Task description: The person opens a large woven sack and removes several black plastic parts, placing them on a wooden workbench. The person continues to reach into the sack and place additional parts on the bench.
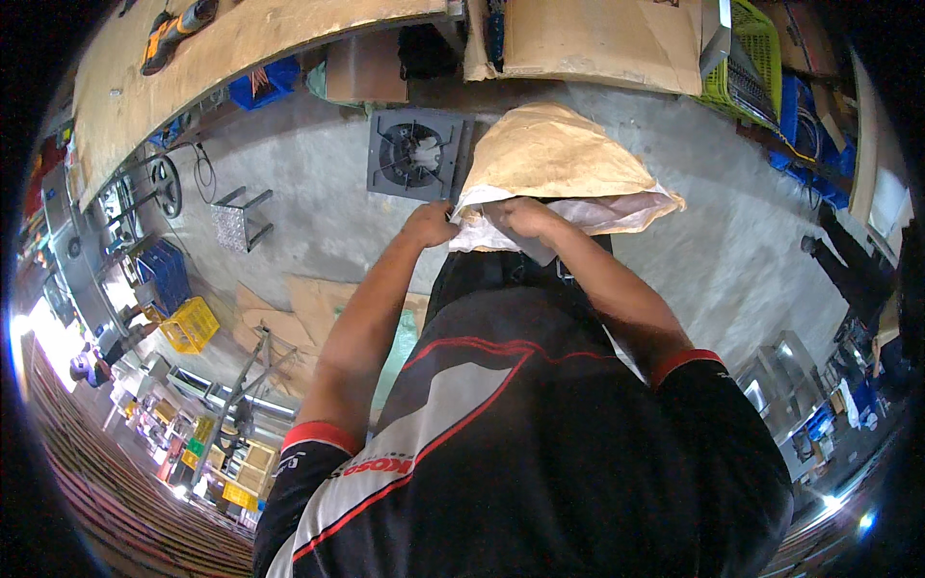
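Note:
A large tan paper sack point(554, 149) with a white lining lies in front of me, its mouth gaping toward my body. My left hand point(431, 225) is closed on the left edge of that mouth. At the opening, my right hand point(530, 218) grips a flat grey plate point(536, 250), which slants down toward my waist. Part of the plate is hidden by the hand and the sack's lining. What lies deeper inside the sack cannot be seen.
Just left of the sack stands a square dark-grey unit point(383, 183) with a round grated opening. A small metal stool point(231, 225) is farther left. Ahead runs a wooden workbench point(279, 29) with a cordless drill point(175, 34). A cardboard box point(602, 43) and green crate point(761, 58) stand at far right.

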`<state>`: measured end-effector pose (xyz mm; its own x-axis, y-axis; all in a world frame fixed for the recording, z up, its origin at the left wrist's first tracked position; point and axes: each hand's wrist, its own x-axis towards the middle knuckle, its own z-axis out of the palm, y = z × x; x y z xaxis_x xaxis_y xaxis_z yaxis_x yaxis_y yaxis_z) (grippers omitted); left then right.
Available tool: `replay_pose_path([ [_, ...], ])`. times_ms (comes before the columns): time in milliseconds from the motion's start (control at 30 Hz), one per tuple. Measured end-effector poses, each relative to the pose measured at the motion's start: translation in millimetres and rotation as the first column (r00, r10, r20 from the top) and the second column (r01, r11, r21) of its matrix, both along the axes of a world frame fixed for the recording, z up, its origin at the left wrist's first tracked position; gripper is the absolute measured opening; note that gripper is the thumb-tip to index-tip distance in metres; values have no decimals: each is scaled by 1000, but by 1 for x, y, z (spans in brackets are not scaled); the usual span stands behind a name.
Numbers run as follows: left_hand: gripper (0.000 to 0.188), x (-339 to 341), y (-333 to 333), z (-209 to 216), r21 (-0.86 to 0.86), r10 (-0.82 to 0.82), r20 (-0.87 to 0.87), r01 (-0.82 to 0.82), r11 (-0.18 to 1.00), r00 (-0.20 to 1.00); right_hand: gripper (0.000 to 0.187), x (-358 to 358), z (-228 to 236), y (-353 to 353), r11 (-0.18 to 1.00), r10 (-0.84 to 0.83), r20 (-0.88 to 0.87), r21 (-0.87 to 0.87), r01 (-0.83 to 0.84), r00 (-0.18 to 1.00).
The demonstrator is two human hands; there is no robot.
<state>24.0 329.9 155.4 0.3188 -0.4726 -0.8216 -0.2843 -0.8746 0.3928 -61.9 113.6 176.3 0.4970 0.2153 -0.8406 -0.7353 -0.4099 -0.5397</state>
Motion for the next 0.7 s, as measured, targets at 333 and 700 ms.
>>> replay_pose_path([
  [333,47,-20,5,-26,-40,100,120,-95,995,988,56,-16,-10,29,980,139,-151,163,-114,979],
  [700,38,-29,6,-27,11,110,184,-114,993,977,37,-11,2,41,806,-352,-546,236,543,760],
])
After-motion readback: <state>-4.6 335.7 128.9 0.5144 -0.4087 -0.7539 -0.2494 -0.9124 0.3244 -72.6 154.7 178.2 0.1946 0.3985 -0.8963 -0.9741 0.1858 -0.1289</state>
